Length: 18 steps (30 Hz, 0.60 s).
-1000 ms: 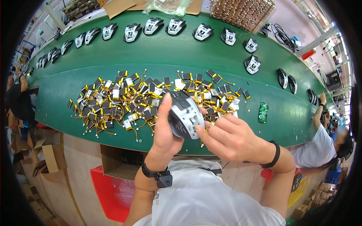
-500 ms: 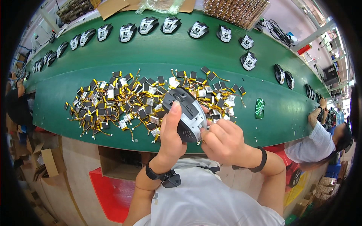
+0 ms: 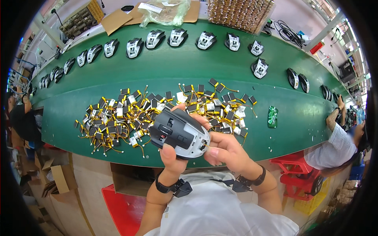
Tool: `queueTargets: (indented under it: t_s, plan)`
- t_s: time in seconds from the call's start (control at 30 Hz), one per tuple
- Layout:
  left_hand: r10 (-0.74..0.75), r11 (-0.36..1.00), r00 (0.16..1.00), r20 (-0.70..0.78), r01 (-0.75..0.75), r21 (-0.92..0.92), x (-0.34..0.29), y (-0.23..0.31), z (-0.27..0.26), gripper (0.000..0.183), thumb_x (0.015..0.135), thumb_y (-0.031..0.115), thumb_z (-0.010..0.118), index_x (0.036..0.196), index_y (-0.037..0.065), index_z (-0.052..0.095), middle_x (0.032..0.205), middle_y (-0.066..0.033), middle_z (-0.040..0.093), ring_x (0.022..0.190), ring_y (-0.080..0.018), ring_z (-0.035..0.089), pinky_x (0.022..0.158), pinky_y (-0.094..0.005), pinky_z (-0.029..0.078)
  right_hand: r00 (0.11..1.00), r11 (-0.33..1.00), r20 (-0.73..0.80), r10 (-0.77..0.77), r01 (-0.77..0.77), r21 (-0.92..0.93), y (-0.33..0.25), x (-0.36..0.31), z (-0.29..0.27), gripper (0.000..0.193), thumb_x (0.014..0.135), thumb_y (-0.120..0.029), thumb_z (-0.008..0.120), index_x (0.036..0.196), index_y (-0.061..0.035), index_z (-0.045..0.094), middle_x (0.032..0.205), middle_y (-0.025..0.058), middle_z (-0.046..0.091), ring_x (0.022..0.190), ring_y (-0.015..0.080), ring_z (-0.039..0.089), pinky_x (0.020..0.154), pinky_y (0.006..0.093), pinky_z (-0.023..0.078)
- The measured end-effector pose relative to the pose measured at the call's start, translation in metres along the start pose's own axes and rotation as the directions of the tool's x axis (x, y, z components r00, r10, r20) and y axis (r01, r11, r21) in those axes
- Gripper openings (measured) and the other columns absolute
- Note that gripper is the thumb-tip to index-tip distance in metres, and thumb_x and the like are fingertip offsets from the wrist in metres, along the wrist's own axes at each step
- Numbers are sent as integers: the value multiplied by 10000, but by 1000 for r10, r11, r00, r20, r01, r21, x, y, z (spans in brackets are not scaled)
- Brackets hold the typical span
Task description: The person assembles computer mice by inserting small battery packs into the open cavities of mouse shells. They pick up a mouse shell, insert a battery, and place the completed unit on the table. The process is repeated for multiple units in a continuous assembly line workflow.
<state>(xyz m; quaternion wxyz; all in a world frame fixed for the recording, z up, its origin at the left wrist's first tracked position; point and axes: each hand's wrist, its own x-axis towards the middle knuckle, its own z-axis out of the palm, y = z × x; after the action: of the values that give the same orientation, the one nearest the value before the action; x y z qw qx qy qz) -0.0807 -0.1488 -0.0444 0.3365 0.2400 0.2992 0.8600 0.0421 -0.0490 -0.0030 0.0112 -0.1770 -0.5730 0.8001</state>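
Mouse in our hands: a black and silver plastic computer mouse shell, held above the near edge of the bench, tilted, its silver end pointing near and right.
Left hand: ours is clamped on that mouse, thumb on the near side.
Right hand: ours has thumb and fingers gathered at the silver end, touching it. There's a thin yellowish wire right there, but we honestly can't tell if we're pinching it.
Wrists: we're wearing dark straps on both, with a small black gadget on the left one.
Battery pile: loads of flat black-and-silver battery packs with yellow ends and thin leads, spread just past our hands and off to the left.
Bench: long, green and smooth, with a shiny green packet right of the pile.
Mouse line-up: more black and silver mouse shells curve along the far side, left to right.
Far edge: clear plastic bag on flat brown cardboard, brown gridded stack right of it.
Right end: a co-worker's pale sleeve, near a red plastic stool.
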Motion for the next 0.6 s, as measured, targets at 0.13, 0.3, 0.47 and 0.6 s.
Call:
queueTargets:
  t_s: [0.13,0.3,0.47,0.6]
  plan:
    - [-24,997,1000,3,24,-78,-1,-2,-3,1026,750,689,684,1429,13,317,1111,-212,610,1017,-303,629,898,-432,521,1000,998,-8,19,-19,-61,-5,3,-1,210,958,-216,557,897,-17,587,658,-23,564,570,28,440,508,227,329]
    - [-70,996,997,12,71,-58,-3,5,0,1066,730,707,695,1428,-4,315,1111,-214,622,999,-291,643,873,-420,543,1000,993,-13,9,-10,-120,1,1,-3,308,910,-220,557,1058,40,632,661,37,606,536,51,477,491,214,350]
    - [-151,987,988,39,152,-41,-2,10,1,1113,704,713,716,1429,-25,303,1116,-212,630,994,-291,654,864,-412,557,1000,991,-18,7,-9,-134,6,-2,-7,282,902,-190,576,1030,54,637,697,76,668,545,53,515,502,210,388]
    - [-154,988,987,50,153,22,-4,12,5,1071,720,742,621,1419,-7,310,1074,-212,624,960,-294,647,840,-409,554,1000,996,-10,-18,17,-91,5,-5,-5,189,931,-164,609,840,2,620,721,40,697,544,14,491,477,210,377]
